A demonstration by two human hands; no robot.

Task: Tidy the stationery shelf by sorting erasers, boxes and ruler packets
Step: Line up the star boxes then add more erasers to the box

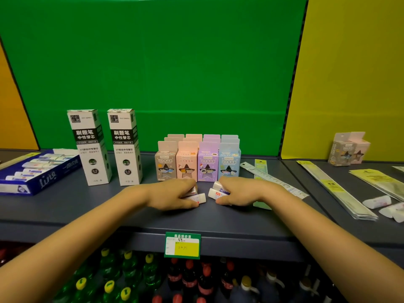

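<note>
I have bare shelf [76, 206] front-left to pass through; two tall white boxes [109, 147] and a blue tray [39, 176] stand behind it; pastel boxes [197, 160] wall the centre just beyond my left hand [175, 194] and right hand [238, 192], each gripping erasers [202, 197]; ruler packets [336, 189] and white wrapped pieces [377, 202] crowd the right.
</note>
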